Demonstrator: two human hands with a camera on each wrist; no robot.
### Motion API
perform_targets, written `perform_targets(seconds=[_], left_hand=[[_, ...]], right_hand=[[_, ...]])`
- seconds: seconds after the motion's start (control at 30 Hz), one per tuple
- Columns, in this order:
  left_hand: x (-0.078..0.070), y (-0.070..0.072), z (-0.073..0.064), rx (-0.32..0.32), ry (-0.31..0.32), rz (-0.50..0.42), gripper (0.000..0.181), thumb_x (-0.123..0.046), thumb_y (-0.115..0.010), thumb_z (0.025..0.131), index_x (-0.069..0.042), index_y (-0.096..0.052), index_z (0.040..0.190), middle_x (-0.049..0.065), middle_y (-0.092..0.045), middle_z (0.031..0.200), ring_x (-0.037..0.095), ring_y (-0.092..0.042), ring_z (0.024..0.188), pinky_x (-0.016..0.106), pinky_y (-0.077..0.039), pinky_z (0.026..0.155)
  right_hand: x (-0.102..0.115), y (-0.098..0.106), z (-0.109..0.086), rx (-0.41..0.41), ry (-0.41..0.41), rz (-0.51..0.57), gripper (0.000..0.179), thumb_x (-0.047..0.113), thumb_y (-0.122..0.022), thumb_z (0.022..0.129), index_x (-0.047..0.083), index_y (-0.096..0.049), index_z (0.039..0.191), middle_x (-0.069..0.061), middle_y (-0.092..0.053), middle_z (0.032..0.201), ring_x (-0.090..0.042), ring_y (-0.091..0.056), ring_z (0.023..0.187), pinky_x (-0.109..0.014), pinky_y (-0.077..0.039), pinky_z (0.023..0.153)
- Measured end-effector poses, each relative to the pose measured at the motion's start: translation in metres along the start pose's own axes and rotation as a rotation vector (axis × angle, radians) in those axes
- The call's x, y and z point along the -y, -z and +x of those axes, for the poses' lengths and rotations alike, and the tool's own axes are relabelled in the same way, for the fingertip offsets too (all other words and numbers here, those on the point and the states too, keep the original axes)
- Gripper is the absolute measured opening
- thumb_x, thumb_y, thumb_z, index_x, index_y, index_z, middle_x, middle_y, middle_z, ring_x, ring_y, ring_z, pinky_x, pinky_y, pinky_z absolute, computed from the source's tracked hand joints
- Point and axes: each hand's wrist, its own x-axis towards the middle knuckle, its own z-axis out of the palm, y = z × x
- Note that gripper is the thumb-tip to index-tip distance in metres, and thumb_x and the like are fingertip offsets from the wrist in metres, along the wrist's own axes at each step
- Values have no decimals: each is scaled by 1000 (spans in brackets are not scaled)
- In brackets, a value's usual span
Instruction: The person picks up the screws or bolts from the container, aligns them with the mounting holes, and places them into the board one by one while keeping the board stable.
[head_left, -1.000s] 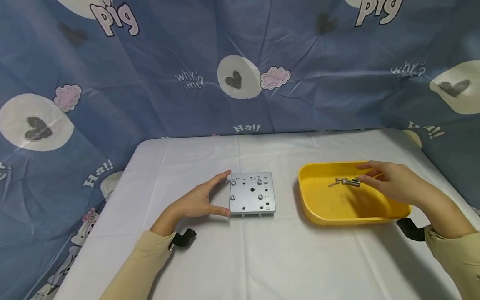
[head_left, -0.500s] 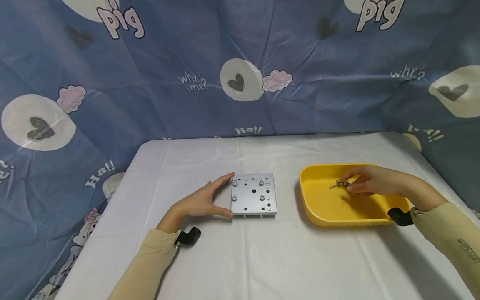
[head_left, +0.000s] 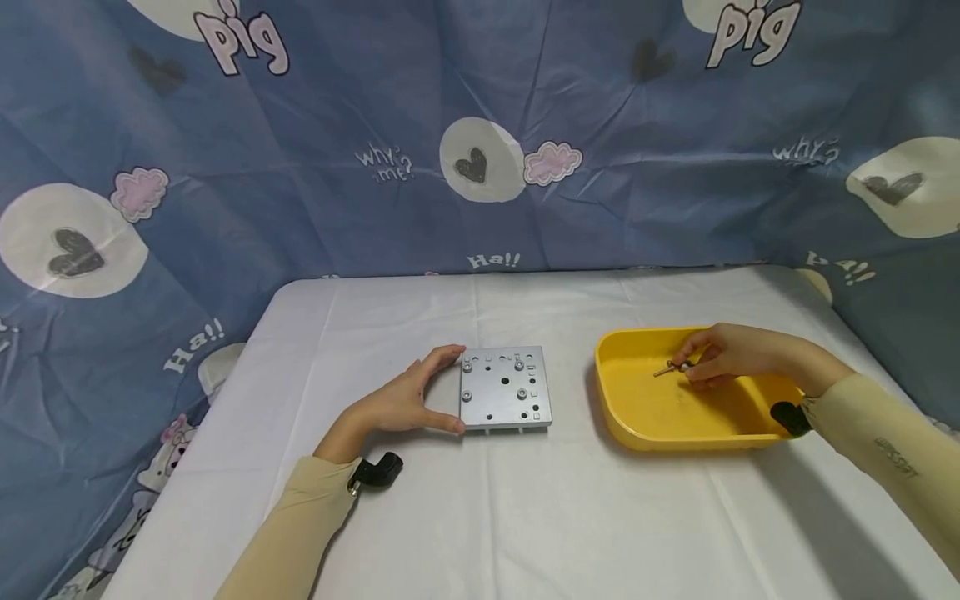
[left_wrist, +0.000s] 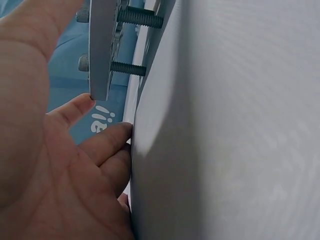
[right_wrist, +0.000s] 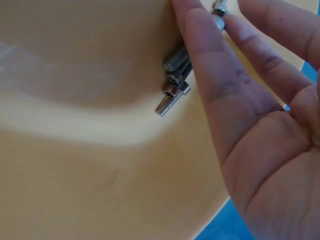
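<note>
A square silver metal plate [head_left: 506,404] with many holes lies on the white cloth. Several socket-head screws stand in it, their threaded shanks [left_wrist: 129,68] poking out underneath. My left hand [head_left: 397,404] holds the plate by its left side, index finger at the far corner and thumb at the near one. Inside the yellow tray [head_left: 690,444], my right hand [head_left: 738,354] has its thumb and fingertips closed about a small metal screw [right_wrist: 218,22]. More loose screws [right_wrist: 172,90] lie beside these fingers, partly covered by them.
White cloth [head_left: 420,517] covers the table. Behind it hangs a blue printed curtain [head_left: 360,208], which also falls along the left side. A black wrist camera [head_left: 378,472] sits by the left cuff, another [head_left: 790,418] by the right cuff over the tray's near rim.
My right hand has moved left and down onto the screws, and its fingertips have come together there. My left hand stays at the plate's side.
</note>
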Motion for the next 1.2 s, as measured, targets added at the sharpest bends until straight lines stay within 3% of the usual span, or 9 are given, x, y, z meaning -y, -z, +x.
perform_targets(seconds=[0.5, 0.83, 1.03, 1.2], left_hand=[[1, -1, 0, 4, -21, 16, 119, -43, -97, 78, -23, -24, 169, 10, -34, 176, 36, -21, 167, 63, 5, 137], [2, -5, 0, 31, 9, 28, 121, -46, -95, 80, -28, -19, 172, 8, -24, 180, 38, -13, 169, 64, 6, 136], [1, -5, -1, 31, 21, 35, 121, -46, -95, 80, -30, -18, 172, 9, -25, 180, 39, -13, 168, 64, 6, 136], [-1, -2, -2, 31, 47, 40, 121, -49, -94, 80, -34, -17, 172, 8, -22, 180, 45, -5, 168, 67, 5, 135]], right_hand=[[6, -2, 4, -11, -3, -20, 36, 8, -69, 105, -12, -64, 135, -3, -72, 99, -9, -66, 78, -23, -62, 73], [2, -2, 2, -8, 69, -60, 33, 9, -71, 104, -12, -67, 130, -8, -73, 102, -12, -70, 80, -26, -66, 74], [6, -4, 1, -41, 52, -87, 29, 9, -78, 99, -8, -74, 121, -9, -77, 108, -11, -72, 83, -27, -67, 76], [11, -4, 2, -51, 65, -153, 26, 13, -85, 92, -2, -78, 113, -9, -78, 114, -10, -68, 84, -21, -61, 73]])
